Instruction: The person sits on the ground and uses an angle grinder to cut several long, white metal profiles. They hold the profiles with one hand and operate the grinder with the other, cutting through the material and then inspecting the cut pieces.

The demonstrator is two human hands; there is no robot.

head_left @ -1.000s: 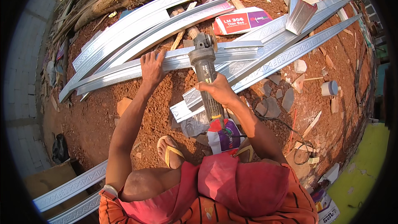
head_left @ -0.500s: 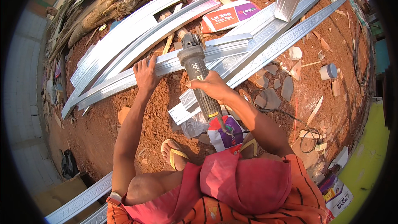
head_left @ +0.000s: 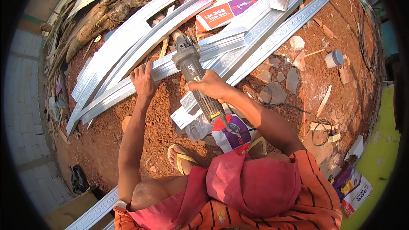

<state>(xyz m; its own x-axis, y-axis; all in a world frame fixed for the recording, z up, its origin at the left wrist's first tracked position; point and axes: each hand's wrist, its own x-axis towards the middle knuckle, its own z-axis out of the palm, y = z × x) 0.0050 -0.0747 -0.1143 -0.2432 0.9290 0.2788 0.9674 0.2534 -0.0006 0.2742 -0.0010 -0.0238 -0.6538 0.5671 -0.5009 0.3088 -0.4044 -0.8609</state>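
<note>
My right hand [head_left: 213, 86] is wrapped round the body of a dark angle grinder [head_left: 197, 74]. The grinder's head and disc [head_left: 193, 42] lie against a long silver metal channel [head_left: 170, 66]. I cannot tell whether the disc is spinning or how deep it sits. To the left of the grinder, my left hand [head_left: 144, 80] grips the same channel, fingers over its far edge. The power cord leaves the grinder's near end by a purple and white bag [head_left: 231, 135]. A short metal offcut [head_left: 185, 115] lies under the grinder's body.
More silver channels [head_left: 272, 44] cross on the red soil beyond. An orange, white and purple bag [head_left: 226, 12] lies among them. Logs and planks [head_left: 100, 21] are heaped at the far left. Broken tile [head_left: 292, 81], a small tub [head_left: 334, 59] and loose cord [head_left: 320, 131] lie on the right.
The whole view has shifted and turned slightly. Both hands keep their holds, and the grinder stays at about the same place on the channel.
</note>
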